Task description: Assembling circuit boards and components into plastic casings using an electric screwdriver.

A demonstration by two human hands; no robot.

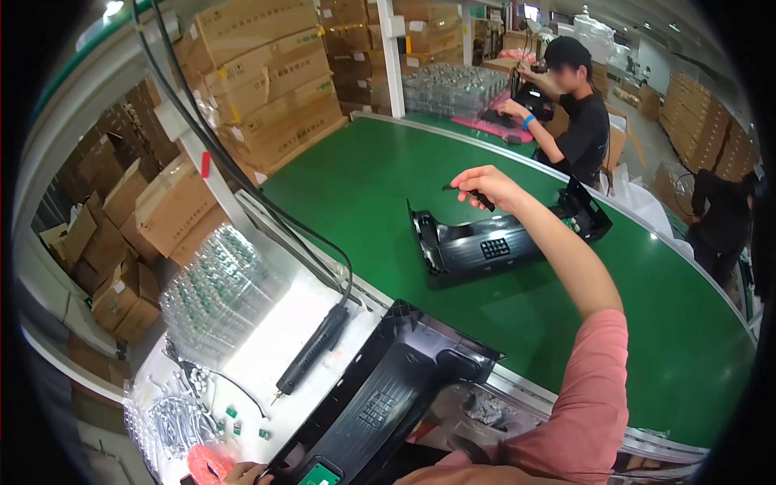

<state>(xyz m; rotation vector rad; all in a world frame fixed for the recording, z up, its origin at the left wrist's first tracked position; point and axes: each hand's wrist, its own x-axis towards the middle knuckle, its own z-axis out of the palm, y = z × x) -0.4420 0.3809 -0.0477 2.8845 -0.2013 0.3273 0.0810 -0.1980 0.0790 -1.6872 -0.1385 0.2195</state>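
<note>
Centrally, right of the frame's midline, the right hand [495,187] had its fingers pinched together on a slim black part [485,201]. The part lay between the fingertips, its ends projecting on either side of the grip. Directly below it in the frame, a black housing [525,244] rested on the green surface [347,182]. At the lower edge, the left hand [247,474] was cut off by the frame, beside a pink coil [208,465] and a second black housing [388,396]; its finger opening and any grip could not be determined. A powered screwdriver [315,347] lay left of that housing.
</note>
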